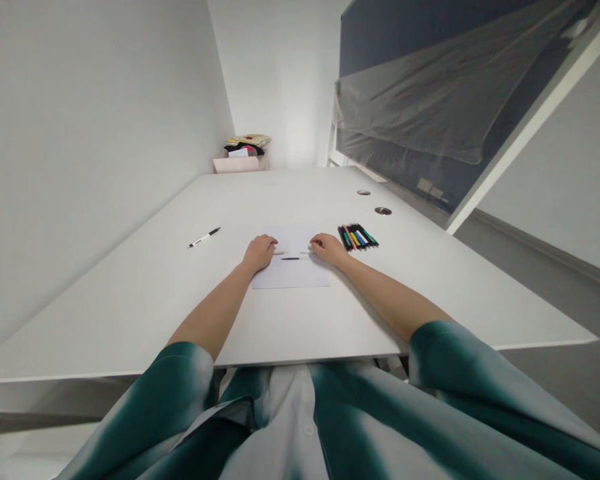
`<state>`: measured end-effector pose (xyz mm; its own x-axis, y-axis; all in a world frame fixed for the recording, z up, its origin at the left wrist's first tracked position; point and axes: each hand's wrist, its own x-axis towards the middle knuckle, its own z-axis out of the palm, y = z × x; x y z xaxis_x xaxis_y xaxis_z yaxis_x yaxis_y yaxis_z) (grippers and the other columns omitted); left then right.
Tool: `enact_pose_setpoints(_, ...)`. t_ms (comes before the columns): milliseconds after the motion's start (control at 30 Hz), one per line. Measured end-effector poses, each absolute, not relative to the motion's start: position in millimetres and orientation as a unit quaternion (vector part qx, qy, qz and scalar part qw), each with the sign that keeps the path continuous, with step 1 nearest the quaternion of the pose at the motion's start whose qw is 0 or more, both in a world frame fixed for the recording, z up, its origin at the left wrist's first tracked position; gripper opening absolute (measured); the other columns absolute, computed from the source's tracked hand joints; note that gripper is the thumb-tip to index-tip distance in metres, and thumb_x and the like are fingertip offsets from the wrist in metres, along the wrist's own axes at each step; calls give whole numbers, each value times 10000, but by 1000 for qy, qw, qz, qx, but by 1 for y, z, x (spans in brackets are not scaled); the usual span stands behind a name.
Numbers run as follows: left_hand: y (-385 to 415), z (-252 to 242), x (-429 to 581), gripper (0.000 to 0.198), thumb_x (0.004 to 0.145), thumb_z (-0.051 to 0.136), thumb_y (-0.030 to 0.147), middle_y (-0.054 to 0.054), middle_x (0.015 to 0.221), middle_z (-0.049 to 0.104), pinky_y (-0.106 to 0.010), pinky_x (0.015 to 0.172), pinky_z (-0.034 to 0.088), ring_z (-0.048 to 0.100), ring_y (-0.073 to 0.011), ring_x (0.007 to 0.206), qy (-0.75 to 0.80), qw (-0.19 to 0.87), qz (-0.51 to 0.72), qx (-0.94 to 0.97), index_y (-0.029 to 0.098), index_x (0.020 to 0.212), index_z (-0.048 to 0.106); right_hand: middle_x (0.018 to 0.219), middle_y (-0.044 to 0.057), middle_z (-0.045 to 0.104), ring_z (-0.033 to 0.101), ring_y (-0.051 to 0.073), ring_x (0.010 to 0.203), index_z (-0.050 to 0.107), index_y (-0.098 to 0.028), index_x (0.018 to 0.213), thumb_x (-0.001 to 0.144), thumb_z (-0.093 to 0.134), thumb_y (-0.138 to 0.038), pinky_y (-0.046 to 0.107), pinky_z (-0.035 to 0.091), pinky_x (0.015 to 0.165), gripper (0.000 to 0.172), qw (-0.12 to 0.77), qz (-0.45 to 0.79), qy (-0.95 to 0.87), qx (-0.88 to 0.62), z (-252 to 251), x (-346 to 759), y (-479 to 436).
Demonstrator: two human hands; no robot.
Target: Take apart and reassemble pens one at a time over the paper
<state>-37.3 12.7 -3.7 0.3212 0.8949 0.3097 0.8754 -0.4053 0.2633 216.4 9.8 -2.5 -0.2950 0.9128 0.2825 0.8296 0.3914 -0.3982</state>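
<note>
White pen pieces [279, 253] — left hand [261, 253], right hand [327, 249] curled nearly closed — each pinching one.

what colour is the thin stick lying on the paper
The thin stick looks black, seen in the head view.

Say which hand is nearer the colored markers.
Right. The right hand is close beside the colored markers, to their left; the left hand is farther off, across the paper.
</note>
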Motion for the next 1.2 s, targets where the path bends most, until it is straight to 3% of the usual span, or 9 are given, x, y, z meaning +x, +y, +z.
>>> enact_pose_setpoints(233,22,-9,-49,311,891,482,263,-99,1133,689,-378,998,484,612,-236,1088,595,38,183,781,190,1069,727,959,95,736,637,191,881,762,-136,951,897,536,-185,248,438,780,238,222,116,-794,-554,-2,219,14)
enact_pose_setpoints(1200,21,-9,-46,319,907,473,290,-100,1139,689,-373,977,490,616,-240,1078,600,30,179,780,201,1064,736,943,86,734,634,184,876,768,-136,940,897,543,-186,244,428,767,235,223,94,-805,-542,-5,220,16)
